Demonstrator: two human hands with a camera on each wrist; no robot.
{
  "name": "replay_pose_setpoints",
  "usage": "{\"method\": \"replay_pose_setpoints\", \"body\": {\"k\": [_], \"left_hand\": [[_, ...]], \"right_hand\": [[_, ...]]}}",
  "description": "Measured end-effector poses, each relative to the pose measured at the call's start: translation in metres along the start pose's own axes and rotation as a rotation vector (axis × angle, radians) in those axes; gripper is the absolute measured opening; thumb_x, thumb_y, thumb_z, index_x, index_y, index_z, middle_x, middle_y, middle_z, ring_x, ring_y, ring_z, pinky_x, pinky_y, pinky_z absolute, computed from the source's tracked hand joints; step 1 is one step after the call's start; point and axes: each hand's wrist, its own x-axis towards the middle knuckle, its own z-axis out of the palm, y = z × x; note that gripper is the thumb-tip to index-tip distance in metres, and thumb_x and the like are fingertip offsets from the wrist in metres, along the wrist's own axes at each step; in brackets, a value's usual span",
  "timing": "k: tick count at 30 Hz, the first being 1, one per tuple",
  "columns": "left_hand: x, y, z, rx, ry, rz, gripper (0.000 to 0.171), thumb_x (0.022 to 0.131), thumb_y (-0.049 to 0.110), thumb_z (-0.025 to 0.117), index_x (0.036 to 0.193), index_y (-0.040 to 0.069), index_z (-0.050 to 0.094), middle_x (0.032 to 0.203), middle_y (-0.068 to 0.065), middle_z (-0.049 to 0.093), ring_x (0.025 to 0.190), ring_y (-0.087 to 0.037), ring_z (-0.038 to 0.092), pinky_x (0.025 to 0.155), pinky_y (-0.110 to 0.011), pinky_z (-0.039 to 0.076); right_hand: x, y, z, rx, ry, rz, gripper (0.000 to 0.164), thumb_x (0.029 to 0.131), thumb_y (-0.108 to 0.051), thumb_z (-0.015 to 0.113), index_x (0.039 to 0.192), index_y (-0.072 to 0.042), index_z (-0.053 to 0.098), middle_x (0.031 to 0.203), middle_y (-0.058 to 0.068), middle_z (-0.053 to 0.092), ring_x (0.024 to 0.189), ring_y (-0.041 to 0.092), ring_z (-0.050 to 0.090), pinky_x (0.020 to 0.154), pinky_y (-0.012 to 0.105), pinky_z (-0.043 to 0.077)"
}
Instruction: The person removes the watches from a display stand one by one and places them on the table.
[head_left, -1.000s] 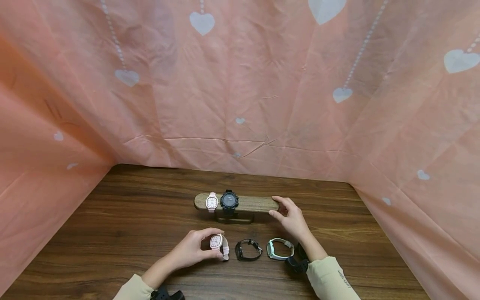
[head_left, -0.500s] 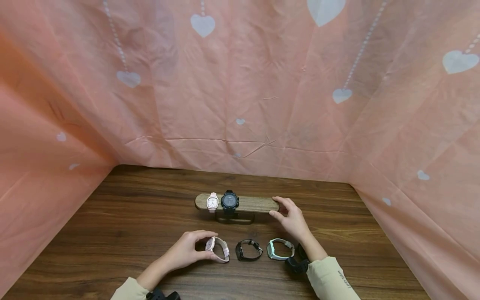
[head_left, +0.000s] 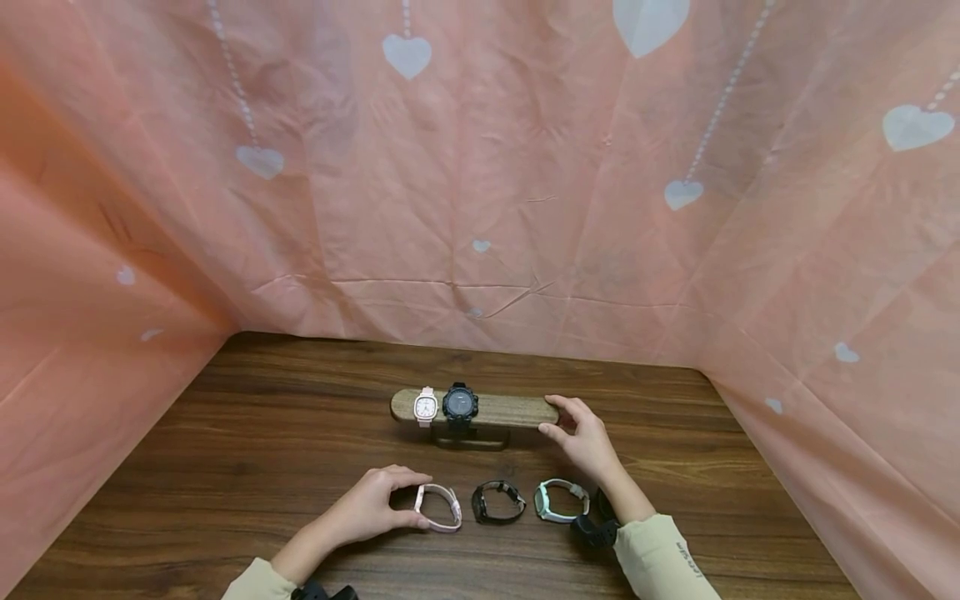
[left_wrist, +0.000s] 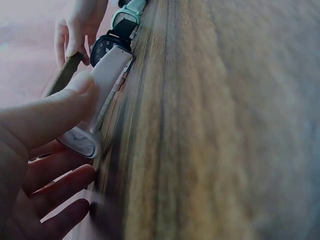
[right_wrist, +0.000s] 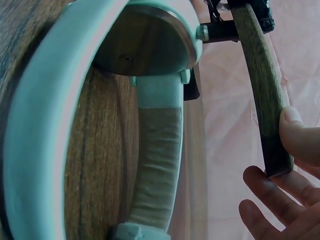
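stand [head_left: 517, 409], right end clamped by right hand [head_left: 589, 443] fingers, seemingly for steadiness; in front of it, left hand [head_left: 367, 507] fingers pinch pink watch [head_left: 455, 510], perhaps balancing it

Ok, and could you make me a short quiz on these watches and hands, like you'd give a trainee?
1. True or false: the right hand grips one end of the wooden watch stand.

2. How many watches are on that stand?

3. Fill in: in the row nearer the person, the black strap watch sits between the mint-green watch and the ____.

Key
1. True.
2. Two: a pink-strapped square watch and a black round watch.
3. Pale pink watch, pinched by the left hand.
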Motion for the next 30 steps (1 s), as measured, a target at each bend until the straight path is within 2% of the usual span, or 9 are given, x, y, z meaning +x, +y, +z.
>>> {"method": "replay_pose_setpoints", "body": {"k": [4,7,13,16,20,26,30], "left_hand": [[0.0,-0.001,0.001,0.023,-0.011,0.023,0.059,0.074,0.048,0.072,0.113,0.004,0.065,0.103,0.001,0.065,0.096,-0.012,0.058,0.082,-0.031,0.049],[-0.001,-0.002,0.001,0.002,-0.006,0.025,0.057,0.074,0.046,0.073,0.114,0.006,0.065,0.104,0.002,0.065,0.097,-0.012,0.058,0.083,-0.031,0.049],[-0.002,-0.003,-0.004,-0.1,0.028,-0.019,0.047,0.077,0.04,0.074,0.112,0.01,0.065,0.107,0.006,0.064,0.102,-0.012,0.057,0.089,-0.034,0.046],[-0.001,-0.004,-0.008,-0.123,0.049,-0.045,0.045,0.078,0.039,0.073,0.112,0.01,0.065,0.108,0.005,0.065,0.103,-0.012,0.057,0.09,-0.034,0.046],[0.001,-0.005,-0.014,-0.114,0.097,-0.046,0.04,0.081,0.035,0.072,0.11,0.009,0.066,0.106,0.003,0.066,0.102,-0.013,0.059,0.087,-0.035,0.048],[0.008,-0.003,-0.023,-0.095,0.207,0.021,0.032,0.081,0.03,0.072,0.105,0.009,0.068,0.104,0.005,0.066,0.097,-0.013,0.061,0.084,-0.035,0.05],[0.016,0.0,-0.029,-0.061,0.261,0.035,0.029,0.08,0.03,0.073,0.104,0.015,0.068,0.104,0.008,0.065,0.097,-0.011,0.061,0.083,-0.033,0.051]], "right_hand": [[0.0,0.0,0.0,-0.001,0.002,0.002,0.044,0.076,-0.007,0.075,0.118,-0.003,0.061,0.09,0.005,0.056,0.08,0.019,0.057,0.074,0.037,0.05],[0.0,0.001,0.0,0.004,0.005,0.004,0.044,0.076,-0.007,0.075,0.118,-0.003,0.061,0.091,0.005,0.057,0.08,0.02,0.058,0.074,0.037,0.051],[0.001,0.001,0.001,0.015,0.003,0.006,0.045,0.076,-0.006,0.076,0.118,-0.003,0.061,0.093,0.005,0.058,0.08,0.02,0.058,0.074,0.038,0.051],[0.001,0.001,0.0,0.02,-0.004,0.021,0.044,0.076,-0.007,0.076,0.117,-0.004,0.061,0.093,0.005,0.058,0.08,0.018,0.058,0.074,0.038,0.051],[0.001,0.001,-0.001,0.034,-0.012,0.026,0.044,0.075,-0.008,0.077,0.117,-0.003,0.061,0.093,0.005,0.058,0.08,0.019,0.058,0.073,0.04,0.051],[0.004,0.001,-0.003,0.032,-0.039,0.039,0.044,0.075,-0.008,0.077,0.116,-0.003,0.062,0.093,0.006,0.058,0.081,0.02,0.057,0.075,0.041,0.051],[0.006,0.0,-0.005,0.006,-0.056,0.045,0.044,0.076,-0.009,0.077,0.116,-0.003,0.062,0.093,0.006,0.058,0.081,0.021,0.057,0.075,0.04,0.051]]}}
